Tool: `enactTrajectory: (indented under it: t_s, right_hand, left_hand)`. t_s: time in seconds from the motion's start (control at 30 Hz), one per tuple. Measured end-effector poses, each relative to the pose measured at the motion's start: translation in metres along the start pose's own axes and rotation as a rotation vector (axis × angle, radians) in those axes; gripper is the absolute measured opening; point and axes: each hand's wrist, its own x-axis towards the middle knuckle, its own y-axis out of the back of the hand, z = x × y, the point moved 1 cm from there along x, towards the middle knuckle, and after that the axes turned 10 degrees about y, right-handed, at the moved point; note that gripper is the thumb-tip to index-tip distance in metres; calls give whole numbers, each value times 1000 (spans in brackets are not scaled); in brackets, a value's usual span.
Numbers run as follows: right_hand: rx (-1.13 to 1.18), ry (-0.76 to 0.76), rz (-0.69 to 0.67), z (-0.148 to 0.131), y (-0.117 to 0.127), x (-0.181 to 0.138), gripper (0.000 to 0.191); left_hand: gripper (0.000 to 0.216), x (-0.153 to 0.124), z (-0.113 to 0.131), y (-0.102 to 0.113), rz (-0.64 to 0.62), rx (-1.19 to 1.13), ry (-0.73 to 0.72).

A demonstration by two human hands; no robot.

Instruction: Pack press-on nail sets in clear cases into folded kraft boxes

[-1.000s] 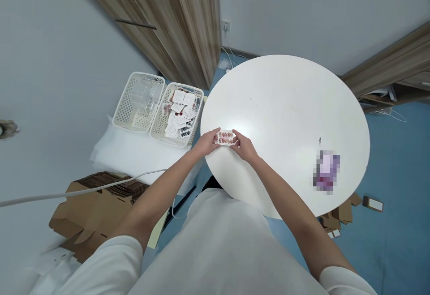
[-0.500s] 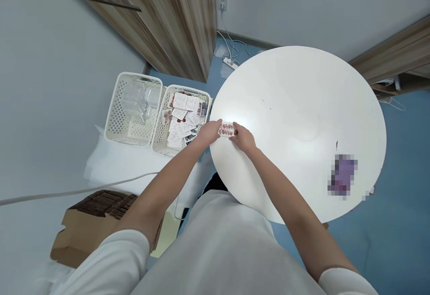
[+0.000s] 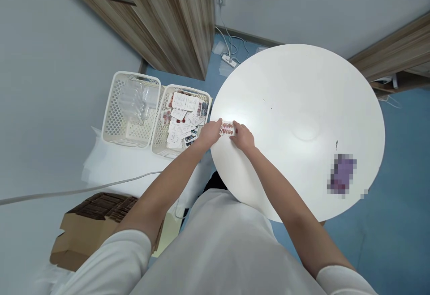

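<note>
Head view: the card (image 3: 227, 128) lies lengthwise between left hand (image 3: 211, 133) and right hand (image 3: 244, 138), each pinching its nearer end.

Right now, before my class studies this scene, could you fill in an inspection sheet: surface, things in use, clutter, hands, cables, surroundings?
Surface: round white table, small dark marks on it.
Things in use: small pack with two rows of reddish oval pieces, at the table's left side; right basket holds cards and coloured pieces, left basket clear plastic items.
Clutter: pixelated purple item on the table, unidentifiable; brown cardboard at lower left.
Hands: left hand and right hand grip opposite ends of the pack.
Cables: pale cable at left; others by a power strip on the floor.
Surroundings: wood-grain cabinet, plain walls, blue floor.
</note>
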Motion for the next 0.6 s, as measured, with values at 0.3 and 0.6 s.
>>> enactTrajectory:
  t_s: [0.3, 0.6]
  right_hand:
    - [346, -15, 163, -3, -7, -12, 65]
    - [997, -149, 241, -13, -11, -25, 73]
  left_hand:
    - [72, -19, -3, -7, 99, -315, 43]
    - [58, -24, -1, -21, 42, -731, 143]
